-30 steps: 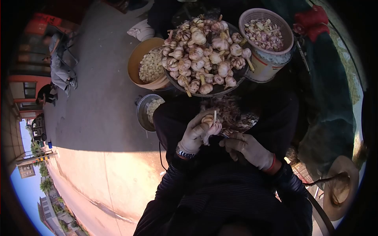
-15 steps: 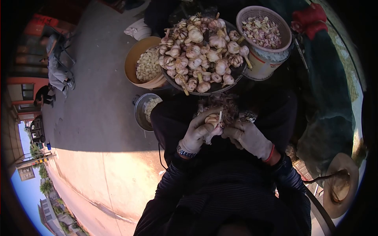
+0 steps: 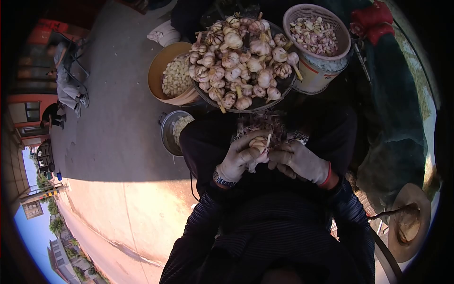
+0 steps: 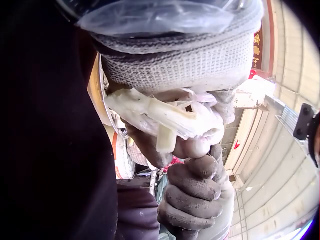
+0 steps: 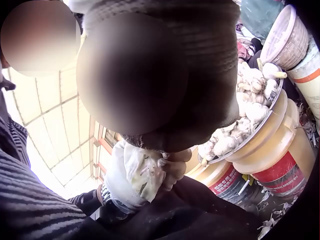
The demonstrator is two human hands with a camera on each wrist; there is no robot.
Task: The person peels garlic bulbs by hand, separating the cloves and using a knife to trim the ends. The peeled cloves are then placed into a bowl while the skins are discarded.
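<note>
In the head view my gloved left hand (image 3: 235, 158) grips a partly peeled garlic bulb (image 3: 259, 144) above my lap, its cut stem pointing up. Close up in the left wrist view, loose white skin hangs round the bulb (image 4: 200, 125) and stem (image 4: 167, 115). My gloved right hand (image 3: 300, 163) is just right of the bulb, fingers curled and fingertips right at the cloves. A thin metal tool showed at those fingertips a second ago; the hand hides it now. Papery garlic skins (image 3: 269, 120) lie on my lap behind the hands.
A round tray (image 3: 246, 111) heaped with garlic bulbs stands ahead. To its left are a tan bucket (image 3: 156, 71) and a metal bowl (image 3: 166, 135) of peeled cloves. At right, a pink colander (image 3: 347, 28) of unpeeled cloves sits on a white bucket (image 3: 314, 78).
My right hand has moved up and in from slightly apart to the bulb's side, and the thin metal tool has gone out of sight. The left hand keeps its grip, nearly still.
</note>
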